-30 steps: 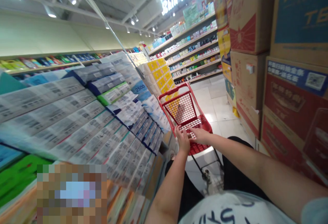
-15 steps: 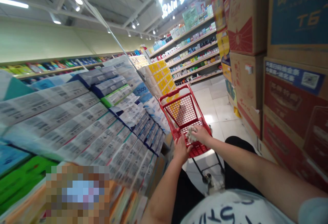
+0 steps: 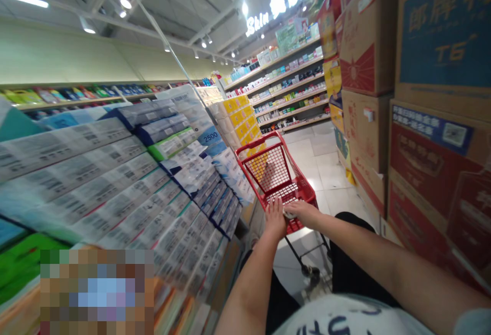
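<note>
In front of me stands a red shopping cart [image 3: 308, 190], its mesh basket tilted in my view. My left hand [image 3: 275, 218] is over the near side of the basket, fingers stretched forward and palm down. Beside it, my right hand [image 3: 306, 214] reaches in from the right, its fingertips close to or touching the left hand. A small whitish crumpled thing, perhaps cloth, shows in part under the right hand's fingers; most of it is hidden. Whether the left hand touches it or the cart's near rim, I cannot tell.
Stacked tissue packs [image 3: 115, 171] line the left side. Cardboard boxes [image 3: 433, 156] rise close on the right. A tiled aisle [image 3: 326, 163] runs between them toward stocked shelves [image 3: 287, 79]. Yellow packs [image 3: 240, 120] stand beyond the cart.
My two hands have come together; the left has moved in beside the right. The whitish thing, plainly visible in the right hand before, is now mostly covered.
</note>
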Available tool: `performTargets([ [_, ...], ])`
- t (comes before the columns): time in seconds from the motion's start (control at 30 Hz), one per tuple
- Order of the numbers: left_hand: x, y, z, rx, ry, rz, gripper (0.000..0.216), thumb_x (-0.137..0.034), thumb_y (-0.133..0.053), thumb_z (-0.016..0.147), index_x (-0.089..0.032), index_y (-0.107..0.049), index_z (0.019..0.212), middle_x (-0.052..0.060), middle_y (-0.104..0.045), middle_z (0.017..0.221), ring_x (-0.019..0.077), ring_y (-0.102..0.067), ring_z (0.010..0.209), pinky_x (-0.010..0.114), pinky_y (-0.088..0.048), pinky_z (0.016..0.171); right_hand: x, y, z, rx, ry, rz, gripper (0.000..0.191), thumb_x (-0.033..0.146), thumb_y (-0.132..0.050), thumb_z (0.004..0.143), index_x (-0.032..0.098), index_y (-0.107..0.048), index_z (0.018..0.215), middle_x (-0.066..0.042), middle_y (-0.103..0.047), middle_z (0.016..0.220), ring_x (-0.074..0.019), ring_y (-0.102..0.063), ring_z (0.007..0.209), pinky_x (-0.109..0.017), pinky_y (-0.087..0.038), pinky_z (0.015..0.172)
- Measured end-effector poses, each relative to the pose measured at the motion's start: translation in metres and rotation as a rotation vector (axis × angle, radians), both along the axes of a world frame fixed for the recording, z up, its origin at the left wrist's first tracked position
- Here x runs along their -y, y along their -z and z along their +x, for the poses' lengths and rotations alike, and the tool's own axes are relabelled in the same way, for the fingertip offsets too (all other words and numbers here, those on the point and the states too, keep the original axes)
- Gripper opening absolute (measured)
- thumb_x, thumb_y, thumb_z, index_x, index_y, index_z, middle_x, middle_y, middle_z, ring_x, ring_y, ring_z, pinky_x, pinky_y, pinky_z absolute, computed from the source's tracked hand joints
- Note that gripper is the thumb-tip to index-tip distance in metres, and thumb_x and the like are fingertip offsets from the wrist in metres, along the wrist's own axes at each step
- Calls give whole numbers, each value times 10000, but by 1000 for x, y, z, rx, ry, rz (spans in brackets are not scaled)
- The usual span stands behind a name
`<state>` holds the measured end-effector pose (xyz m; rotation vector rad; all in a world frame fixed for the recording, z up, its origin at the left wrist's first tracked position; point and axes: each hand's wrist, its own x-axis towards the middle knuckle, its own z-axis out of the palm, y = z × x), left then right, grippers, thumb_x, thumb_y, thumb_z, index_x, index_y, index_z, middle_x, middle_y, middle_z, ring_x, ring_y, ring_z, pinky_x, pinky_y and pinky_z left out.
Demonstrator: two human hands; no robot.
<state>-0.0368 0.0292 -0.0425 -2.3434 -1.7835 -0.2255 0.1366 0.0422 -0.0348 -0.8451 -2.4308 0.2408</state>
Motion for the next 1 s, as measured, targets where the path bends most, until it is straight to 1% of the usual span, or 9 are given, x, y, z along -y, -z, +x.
performTargets([
  [0.07, 1, -1, 4, 15, 57, -4, 701, -379, -463, 865, -116, -252, 1479, 165, -238, 1531, 322, -122, 1431, 516, -171, 1128, -4, 3, 6, -48, -16, 59, 322, 134, -473, 846, 189, -624, 1125, -106, -627, 1189, -213, -557, 1060, -358, -395, 922],
  [0.13, 0, -2, 6, 24, 116, -37, 715, -446, -443, 878, -110, -247, 1478, 163, -243, 1530, 303, -146, 1429, 500, -175, 1133, -4, 7, 7, -80, 45, 111, 280, 196, -452, 893, 185, -641, 1100, -111, -634, 1162, -212, -550, 1040, -362, -385, 937],
  [0.23, -2, -6, 6, 41, 162, -100, 704, -475, -400, 901, -102, -244, 1477, 156, -240, 1532, 272, -182, 1425, 463, -176, 1140, 1, 12, 5, -27, 186, 175, 300, 253, -452, 915, 190, -622, 1153, -118, -621, 1164, -237, -515, 1059, -401, -338, 965],
  [0.3, -4, -8, 6, 66, 157, -133, 685, -481, -354, 920, -95, -242, 1476, 159, -236, 1532, 258, -197, 1422, 448, -179, 1139, 2, 14, 6, 56, 208, 205, 318, 274, -452, 920, 206, -604, 1191, -120, -606, 1180, -258, -480, 1096, -431, -301, 974],
  [0.43, -4, -9, 6, 120, 127, -148, 610, -475, -316, 940, -129, -322, 1441, 143, -364, 1481, 259, -299, 1381, 446, -233, 1111, -2, 14, 16, 151, 206, 207, 338, 299, -434, 930, 234, -586, 1224, -114, -588, 1181, -265, -460, 1074, -441, -304, 935],
  [0.57, 1, -7, 7, 99, 135, -107, 507, -366, -487, 873, -188, -450, 1346, 99, -517, 1365, 268, -429, 1271, 467, -277, 1073, -6, 18, 22, 140, 242, 201, 392, 228, -460, 895, 199, -561, 1273, -135, -555, 1219, -269, -448, 1094, -440, -315, 965],
  [0.73, 3, -10, 6, 21, 104, -124, 496, -181, -523, 781, -185, -494, 1276, 100, -519, 1347, 264, -432, 1241, 452, -273, 1062, -9, 34, 16, 53, 233, 236, 428, 143, -458, 854, 183, -562, 1267, -150, -526, 1270, -269, -444, 1152, -437, -363, 976],
  [0.87, 4, -17, 5, -28, 71, -183, 518, -184, -557, 727, -188, -493, 1241, 83, -540, 1309, 257, -442, 1220, 428, -279, 1049, -7, 55, 14, -44, 184, 291, 370, 92, -433, 844, 150, -614, 1161, -160, -533, 1248, -244, -479, 1130, -390, -413, 948],
  [1.0, 4, -22, 7, -42, 46, -218, 526, -220, -568, 730, -194, -472, 1247, 86, -535, 1311, 257, -431, 1230, 418, -262, 1054, 3, 72, 6, 43, 164, 203, 275, 84, -459, 823, 172, -660, 990, -113, -603, 1071, -217, -545, 984, -318, -473, 809],
])
